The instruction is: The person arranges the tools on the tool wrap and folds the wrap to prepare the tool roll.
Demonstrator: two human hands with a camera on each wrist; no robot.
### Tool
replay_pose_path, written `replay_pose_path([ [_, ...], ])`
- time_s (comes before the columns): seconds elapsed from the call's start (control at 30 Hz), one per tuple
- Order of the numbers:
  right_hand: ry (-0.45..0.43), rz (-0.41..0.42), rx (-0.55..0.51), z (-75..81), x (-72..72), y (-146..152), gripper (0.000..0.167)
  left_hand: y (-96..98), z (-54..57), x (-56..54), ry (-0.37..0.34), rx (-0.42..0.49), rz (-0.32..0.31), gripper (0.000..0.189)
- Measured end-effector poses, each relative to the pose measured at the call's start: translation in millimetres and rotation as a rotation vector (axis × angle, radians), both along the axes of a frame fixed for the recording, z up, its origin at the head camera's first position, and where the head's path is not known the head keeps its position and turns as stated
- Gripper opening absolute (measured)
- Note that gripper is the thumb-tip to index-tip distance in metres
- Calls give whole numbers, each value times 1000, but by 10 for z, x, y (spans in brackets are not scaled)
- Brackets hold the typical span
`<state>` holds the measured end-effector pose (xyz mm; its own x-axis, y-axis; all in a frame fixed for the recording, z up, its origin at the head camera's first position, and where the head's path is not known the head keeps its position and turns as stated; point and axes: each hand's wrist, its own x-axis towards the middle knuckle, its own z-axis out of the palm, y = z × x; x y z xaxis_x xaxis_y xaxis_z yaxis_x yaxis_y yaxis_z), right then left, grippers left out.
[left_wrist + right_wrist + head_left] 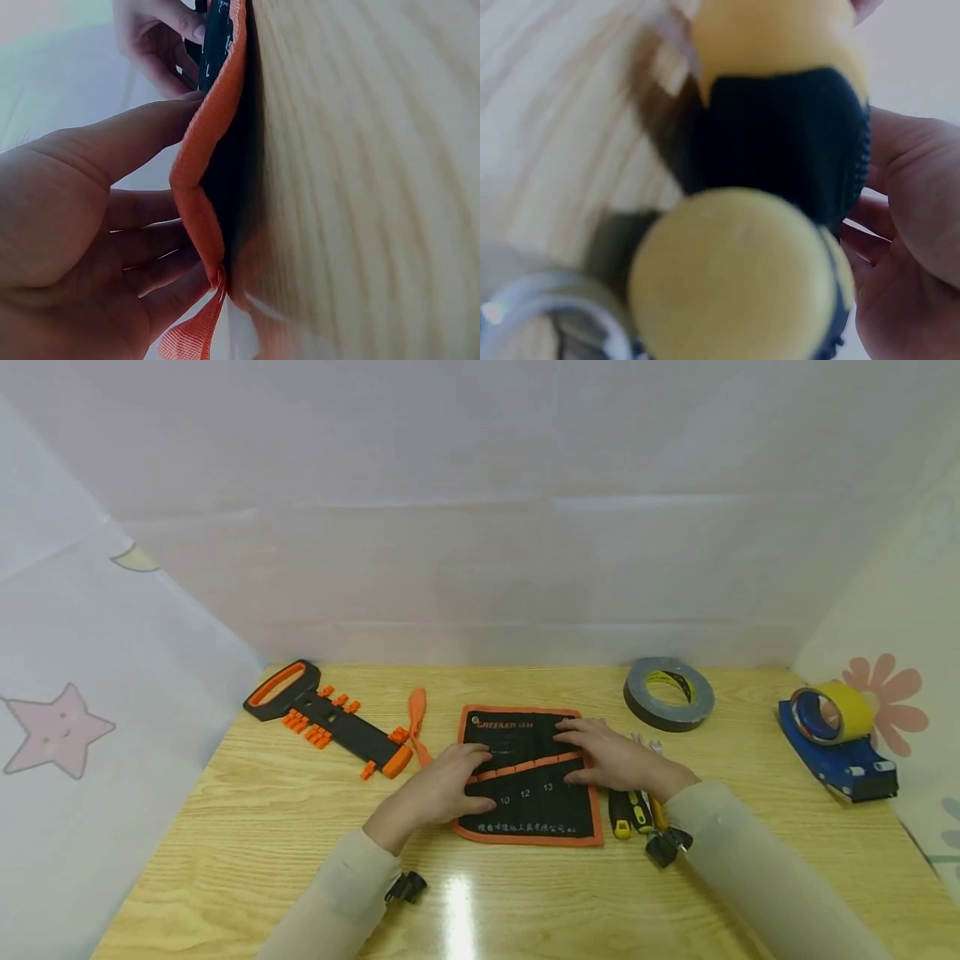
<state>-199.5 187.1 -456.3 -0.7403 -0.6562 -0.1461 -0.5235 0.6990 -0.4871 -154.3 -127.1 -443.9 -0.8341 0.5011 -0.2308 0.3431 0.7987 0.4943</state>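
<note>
A black tool pouch (525, 817) with orange trim and numbered pockets lies flat on the table. My left hand (438, 787) rests on its left side, fingers spread and loosely bent. Seen from the left wrist, thumb and fingers touch the pouch's orange edge (201, 142), and an orange tie strap (193, 330) hangs past the fingertips. My right hand (618, 758) lies over the pouch's right side, fingers relaxed on the black cloth. Beside the pouch, partly under my right wrist, are yellow-and-black tool handles (640, 814) and wrench ends (656, 747). Large yellow-and-black handles (780, 142) fill the right wrist view.
On the left lies a black rack (352, 727) with orange clips and a handle. A grey tape roll (670, 693) lies at the back right. A blue tape dispenser (840, 760) with yellow tape stands at the far right. Fabric walls border the table.
</note>
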Motion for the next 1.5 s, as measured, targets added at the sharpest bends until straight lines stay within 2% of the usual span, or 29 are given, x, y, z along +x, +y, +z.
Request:
replay_pose_path([
  [0.23, 65, 19, 8, 5, 84, 24, 66, -7, -5, -102, 3, -20, -13, 77],
  [0.4, 109, 35, -38, -3, 164, 33, 66, -7, -13, -172, 7, -38, -16, 77],
  [0.43, 138, 56, -58, -65, 150, 60, 67, -6, -14, -184, 6, -39, -17, 76],
  [0.53, 184, 60, -66, -59, 204, 47, 67, 1, -10, -213, 8, -44, -29, 74],
  [0.63, 205, 40, -33, -47, 260, 12, 66, 9, -7, -239, 17, -50, -47, 74],
  [0.67, 197, 16, -5, 18, 309, -30, 64, 11, -6, -246, 20, -57, -52, 74],
  [0.8, 223, -15, 49, 8, 397, -82, 61, 19, -11, -267, 30, -70, -65, 73],
  [0.9, 228, -29, 47, -15, 445, -101, 59, 19, -29, -266, 29, -73, -67, 73],
  [1.0, 196, -37, 6, -16, 446, -98, 54, 12, -44, -246, 36, -68, -72, 71],
  [1.1, 171, -38, -45, 8, 416, -83, 49, 2, -45, -205, 73, -53, -80, 69],
  [1.2, 189, -34, -90, 38, 359, -75, 45, -14, -17, -125, 122, -33, -71, 68],
  [1.33, 201, -45, -113, 69, 259, -61, 44, -26, 42, 5, 173, -20, -10, 64],
  [1.5, 119, -66, -115, 66, 146, -44, 47, -33, 75, 161, 201, -20, 60, 57],
])
